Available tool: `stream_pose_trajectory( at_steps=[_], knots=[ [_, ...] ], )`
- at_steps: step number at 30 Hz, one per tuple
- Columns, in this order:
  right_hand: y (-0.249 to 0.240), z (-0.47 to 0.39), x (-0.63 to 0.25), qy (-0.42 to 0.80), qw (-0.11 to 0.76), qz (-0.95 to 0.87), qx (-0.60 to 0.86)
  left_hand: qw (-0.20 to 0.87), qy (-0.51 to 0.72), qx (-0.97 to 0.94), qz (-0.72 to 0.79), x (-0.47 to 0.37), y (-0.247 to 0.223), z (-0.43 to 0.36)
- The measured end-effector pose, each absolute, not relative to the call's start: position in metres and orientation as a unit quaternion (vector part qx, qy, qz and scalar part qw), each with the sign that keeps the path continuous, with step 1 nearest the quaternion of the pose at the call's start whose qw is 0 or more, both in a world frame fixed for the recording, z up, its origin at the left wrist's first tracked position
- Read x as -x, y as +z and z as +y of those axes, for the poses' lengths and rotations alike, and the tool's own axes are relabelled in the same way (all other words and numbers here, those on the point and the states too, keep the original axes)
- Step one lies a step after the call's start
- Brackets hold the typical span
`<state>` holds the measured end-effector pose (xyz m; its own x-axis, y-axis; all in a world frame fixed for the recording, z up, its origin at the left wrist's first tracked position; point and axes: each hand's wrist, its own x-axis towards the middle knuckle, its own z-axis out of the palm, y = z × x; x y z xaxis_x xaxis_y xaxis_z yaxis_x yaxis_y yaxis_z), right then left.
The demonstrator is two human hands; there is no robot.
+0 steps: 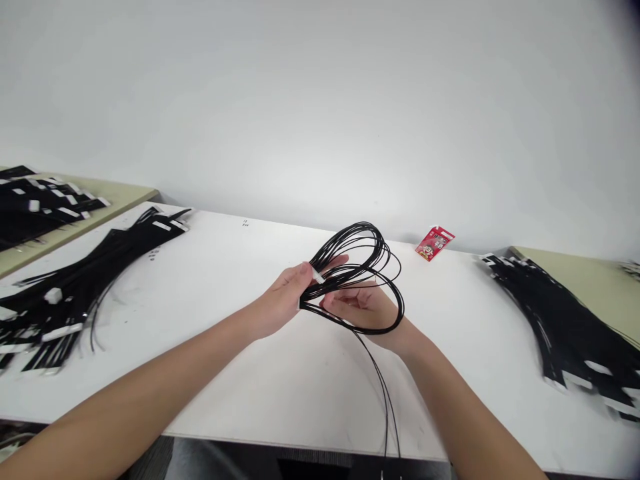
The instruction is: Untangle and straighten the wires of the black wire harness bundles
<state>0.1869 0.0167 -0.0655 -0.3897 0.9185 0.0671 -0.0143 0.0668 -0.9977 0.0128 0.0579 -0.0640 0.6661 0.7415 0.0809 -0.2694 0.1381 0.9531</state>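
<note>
The left hand [286,297] has its fingers clamped on a coiled black cable [345,274], beside a white label [317,275], above the middle of the bench [280,393]. The right hand [367,308] is among the loops, fingers curled; whether they pinch a strand, I cannot tell. A red packet [434,245] sits at the back.

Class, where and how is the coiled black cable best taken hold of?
Probably take the coiled black cable at its gathered end, by the white tag, from the left, where the left hand pinches it: strands bunch there, while the loops fan out to the right.
</note>
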Motion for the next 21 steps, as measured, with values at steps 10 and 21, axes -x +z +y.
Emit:
stream_pose_trajectory(
  at_steps=[10,21],
  knots=[
    [-0.073,0.011,-0.174,0.526,0.445,-0.598,0.409,0.713,0.337,-0.569,0.233,-0.015,-0.068,0.056],
    [-0.069,0.005,-0.16,0.333,0.504,-0.694,0.391,0.701,0.369,-0.569,0.221,-0.014,-0.068,0.055]
  ],
)
